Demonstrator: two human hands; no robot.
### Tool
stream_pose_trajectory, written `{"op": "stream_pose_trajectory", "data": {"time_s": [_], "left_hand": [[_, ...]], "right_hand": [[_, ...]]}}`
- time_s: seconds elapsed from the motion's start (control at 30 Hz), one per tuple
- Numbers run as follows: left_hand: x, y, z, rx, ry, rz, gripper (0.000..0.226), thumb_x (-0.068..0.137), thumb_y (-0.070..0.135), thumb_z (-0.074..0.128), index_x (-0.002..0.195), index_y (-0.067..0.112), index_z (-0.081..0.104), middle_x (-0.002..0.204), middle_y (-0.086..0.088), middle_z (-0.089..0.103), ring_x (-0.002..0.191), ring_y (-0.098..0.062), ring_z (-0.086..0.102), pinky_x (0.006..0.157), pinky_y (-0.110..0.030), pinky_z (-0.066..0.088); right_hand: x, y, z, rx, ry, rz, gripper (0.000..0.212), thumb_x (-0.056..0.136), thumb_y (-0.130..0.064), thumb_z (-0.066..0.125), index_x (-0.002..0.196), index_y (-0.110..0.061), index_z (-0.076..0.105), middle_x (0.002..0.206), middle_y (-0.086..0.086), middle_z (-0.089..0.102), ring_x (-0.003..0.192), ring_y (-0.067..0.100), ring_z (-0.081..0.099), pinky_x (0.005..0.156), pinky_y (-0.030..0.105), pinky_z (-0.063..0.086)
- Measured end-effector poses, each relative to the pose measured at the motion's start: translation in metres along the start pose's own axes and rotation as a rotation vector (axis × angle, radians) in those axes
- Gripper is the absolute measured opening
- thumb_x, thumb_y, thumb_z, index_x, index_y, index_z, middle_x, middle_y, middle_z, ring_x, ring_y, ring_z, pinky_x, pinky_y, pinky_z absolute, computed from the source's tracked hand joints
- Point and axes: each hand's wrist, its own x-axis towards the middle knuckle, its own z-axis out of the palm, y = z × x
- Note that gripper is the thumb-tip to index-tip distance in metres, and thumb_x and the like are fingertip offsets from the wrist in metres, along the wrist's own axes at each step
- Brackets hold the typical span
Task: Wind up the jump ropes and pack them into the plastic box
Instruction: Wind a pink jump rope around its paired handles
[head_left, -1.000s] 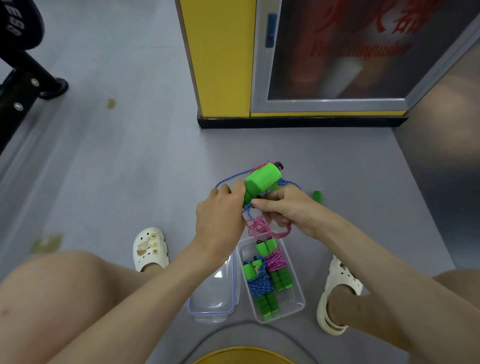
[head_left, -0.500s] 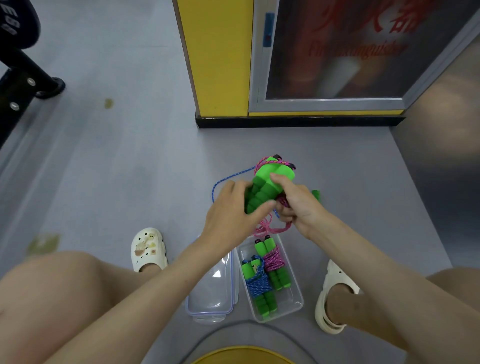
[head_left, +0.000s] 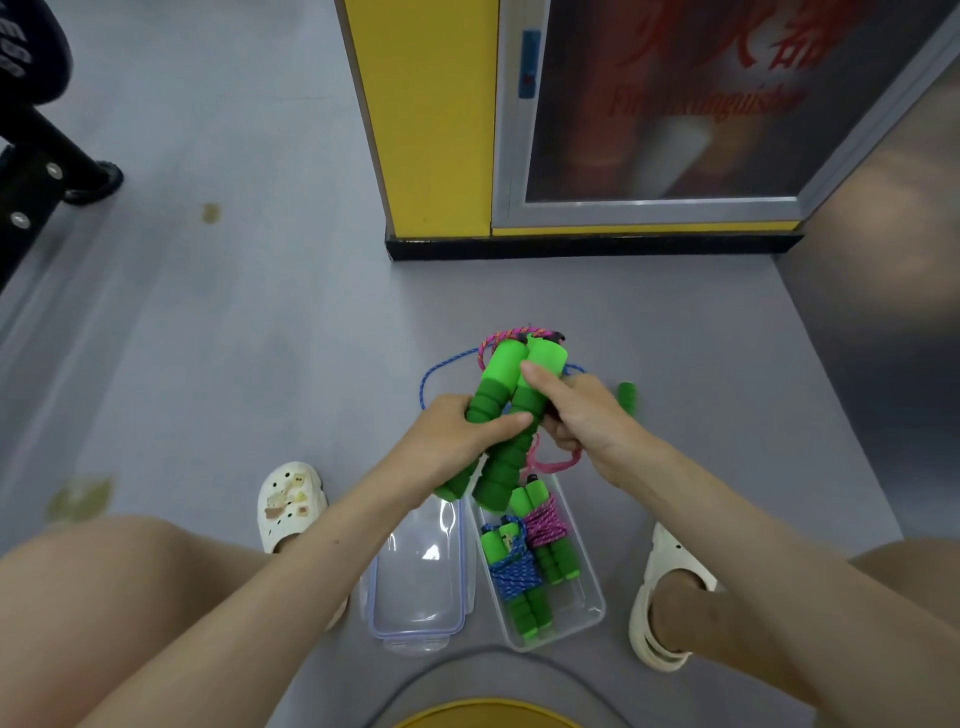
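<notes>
Two green foam handles (head_left: 506, 410) of a pink jump rope (head_left: 553, 460) are held side by side above the floor. My left hand (head_left: 447, 441) grips them from the left and my right hand (head_left: 582, 410) holds them from the right, with pink rope loops hanging below. A clear plastic box (head_left: 587, 608) on the floor between my feet holds two wound ropes, one blue (head_left: 511, 569) and one pink (head_left: 545, 525). Another blue rope (head_left: 441, 366) lies loose on the floor behind my hands, with a green handle (head_left: 627, 396) at the right.
The box's clear lid (head_left: 418, 582) lies left of the box. My white clogs (head_left: 288, 501) flank both. A yellow pillar and fire-extinguisher cabinet (head_left: 649, 104) stand ahead. Black equipment legs (head_left: 47, 156) are at far left. A yellow round object (head_left: 488, 717) sits at the bottom edge.
The two handles turned from pointing up-right to lying lengthwise toward me, side by side. My left hand shifted to grip them around the middle; my right hand closed over them.
</notes>
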Motion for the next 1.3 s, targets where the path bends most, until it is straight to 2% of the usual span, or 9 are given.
{"op": "stream_pose_trajectory", "data": {"time_s": [0.33, 0.47, 0.6, 0.73, 0.87, 0.93, 1.0, 1.17, 1.3], "left_hand": [[-0.006, -0.004, 0.004, -0.232, -0.103, 0.0, 0.014, 0.085, 0.026, 0.068, 0.097, 0.019, 0.064, 0.077, 0.006, 0.071, 0.069, -0.007, 0.067, 0.059, -0.022, 0.052], [-0.008, -0.003, 0.003, -0.44, -0.237, -0.056, 0.032, 0.083, 0.007, 0.067, 0.114, 0.013, 0.057, 0.087, -0.005, 0.073, 0.076, -0.022, 0.071, 0.061, -0.031, 0.057], [-0.007, -0.005, 0.002, -0.449, -0.154, -0.01, 0.034, 0.079, 0.005, 0.07, 0.111, 0.011, 0.059, 0.087, -0.012, 0.072, 0.072, -0.031, 0.07, 0.061, -0.034, 0.056], [-0.008, -0.003, 0.001, -0.603, -0.163, 0.022, 0.045, 0.071, 0.013, 0.07, 0.114, 0.007, 0.058, 0.091, -0.019, 0.07, 0.068, -0.028, 0.069, 0.06, -0.032, 0.056], [-0.01, 0.001, -0.003, -0.623, -0.264, 0.089, 0.044, 0.076, 0.009, 0.07, 0.117, 0.011, 0.055, 0.091, -0.023, 0.068, 0.066, -0.031, 0.068, 0.059, -0.033, 0.056], [-0.01, 0.001, -0.001, -0.623, -0.297, 0.097, 0.048, 0.077, 0.005, 0.069, 0.121, 0.013, 0.053, 0.092, -0.027, 0.067, 0.066, -0.033, 0.068, 0.061, -0.036, 0.056], [-0.009, -0.002, 0.001, -0.62, -0.285, 0.099, 0.053, 0.074, 0.002, 0.068, 0.123, 0.016, 0.053, 0.095, -0.026, 0.067, 0.071, -0.034, 0.068, 0.062, -0.038, 0.057], [-0.008, -0.011, 0.005, -0.58, -0.257, 0.08, 0.062, 0.072, -0.001, 0.069, 0.126, 0.02, 0.048, 0.098, -0.021, 0.067, 0.077, -0.037, 0.068, 0.063, -0.045, 0.058], [0.002, -0.016, -0.002, -0.531, -0.073, 0.065, 0.077, 0.065, 0.005, 0.078, 0.13, 0.025, 0.043, 0.108, -0.019, 0.067, 0.094, -0.041, 0.067, 0.079, -0.056, 0.054]], "right_hand": [[0.0, 0.001, -0.004, 0.096, -0.142, -0.022, 0.04, 0.09, -0.048, 0.052, 0.075, -0.011, 0.06, 0.05, 0.0, 0.029, 0.039, 0.007, 0.018, 0.04, 0.019, 0.02], [0.002, 0.005, -0.004, 0.084, -0.178, 0.0, 0.053, 0.085, -0.059, 0.051, 0.08, -0.008, 0.067, 0.059, 0.007, 0.033, 0.04, 0.009, 0.022, 0.043, 0.021, 0.024], [0.004, 0.002, -0.007, -0.134, -0.194, -0.019, 0.07, 0.08, -0.072, 0.039, 0.086, -0.006, 0.06, 0.052, 0.001, 0.037, 0.042, 0.01, 0.026, 0.046, 0.023, 0.024], [0.003, 0.006, 0.0, 0.1, -0.349, 0.011, 0.084, 0.084, -0.07, 0.031, 0.109, 0.006, 0.057, 0.055, -0.001, 0.038, 0.049, 0.014, 0.03, 0.051, 0.027, 0.023], [0.004, 0.011, -0.002, 0.301, -0.326, 0.027, 0.054, 0.099, -0.052, 0.026, 0.1, -0.011, 0.063, 0.05, -0.004, 0.038, 0.046, 0.012, 0.028, 0.051, 0.028, 0.021], [0.003, 0.013, -0.005, 0.171, -0.31, -0.001, 0.023, 0.099, -0.019, 0.04, 0.088, -0.01, 0.058, 0.045, -0.006, 0.039, 0.041, 0.009, 0.025, 0.047, 0.026, 0.016], [0.001, 0.013, -0.003, -0.047, -0.313, -0.023, 0.018, 0.088, 0.003, 0.04, 0.08, -0.006, 0.053, 0.044, -0.003, 0.04, 0.042, 0.013, 0.029, 0.045, 0.026, 0.02], [0.001, -0.003, -0.002, -0.409, -0.299, -0.055, 0.034, 0.089, 0.003, 0.039, 0.062, -0.014, 0.05, 0.042, -0.01, 0.043, 0.04, 0.003, 0.037, 0.043, 0.014, 0.033], [0.007, -0.005, -0.005, -0.321, -0.216, -0.06, 0.019, 0.093, -0.002, 0.047, 0.094, 0.004, 0.064, 0.07, 0.014, 0.067, 0.06, 0.015, 0.055, 0.061, 0.026, 0.046]]}}
